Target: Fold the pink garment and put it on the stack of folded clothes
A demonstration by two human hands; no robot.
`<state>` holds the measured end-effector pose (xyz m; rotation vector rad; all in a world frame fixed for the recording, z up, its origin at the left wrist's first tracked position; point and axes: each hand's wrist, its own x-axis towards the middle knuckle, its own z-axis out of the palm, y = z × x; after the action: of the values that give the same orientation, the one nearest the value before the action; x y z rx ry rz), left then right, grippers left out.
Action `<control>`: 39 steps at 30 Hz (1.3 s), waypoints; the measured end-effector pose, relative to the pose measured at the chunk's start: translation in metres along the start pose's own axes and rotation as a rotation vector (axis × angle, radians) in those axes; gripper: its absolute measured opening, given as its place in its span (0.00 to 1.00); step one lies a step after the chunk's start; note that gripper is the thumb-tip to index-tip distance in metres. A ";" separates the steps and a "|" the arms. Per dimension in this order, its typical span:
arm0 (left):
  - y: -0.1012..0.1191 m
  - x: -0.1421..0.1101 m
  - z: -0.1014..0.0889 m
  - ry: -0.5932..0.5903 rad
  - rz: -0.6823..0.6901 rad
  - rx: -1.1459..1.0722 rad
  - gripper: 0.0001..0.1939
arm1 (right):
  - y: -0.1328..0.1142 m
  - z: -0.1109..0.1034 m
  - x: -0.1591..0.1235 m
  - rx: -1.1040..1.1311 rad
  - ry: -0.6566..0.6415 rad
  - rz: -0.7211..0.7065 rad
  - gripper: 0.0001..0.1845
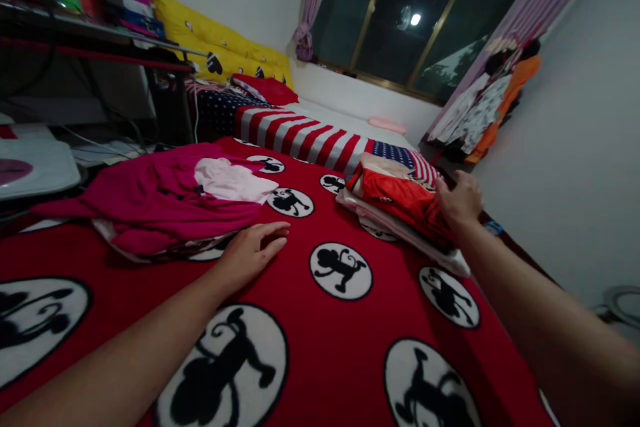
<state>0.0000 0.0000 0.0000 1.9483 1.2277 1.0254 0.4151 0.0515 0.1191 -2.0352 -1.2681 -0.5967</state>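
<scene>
My left hand (254, 250) rests low over the red blanket (385, 307) with black monkey figures in white circles. Its fingers are apart and hold nothing. Just beyond it lies a loose heap of magenta clothing (150, 193) with a pale pink garment (230, 180) on top. On the right, my right hand (460, 199) is at the far right edge of a stack of folded clothes, touching or just above it. An orange-red folded garment (395, 195) is near the top of that stack, above whitish folded cloth (400, 227). Whether the right fingers grip any cloth is hard to see.
A second bed (310, 140) with a striped, starred cover stands beyond, below a window (400, 20). A desk (100, 43) with cables is at the left, a white plastic item (40, 160) below it. Hanging clothes (490, 107) and a wall (575, 167) border the right.
</scene>
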 end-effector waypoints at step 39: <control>0.073 -0.159 -0.003 -0.419 0.247 0.675 0.36 | -0.072 -0.130 -0.322 0.060 -0.780 -0.663 0.33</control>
<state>-0.0128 -0.1743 0.0146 2.7053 1.1948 0.2660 0.2076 -0.2157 0.0119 -1.8196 -2.4219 0.0029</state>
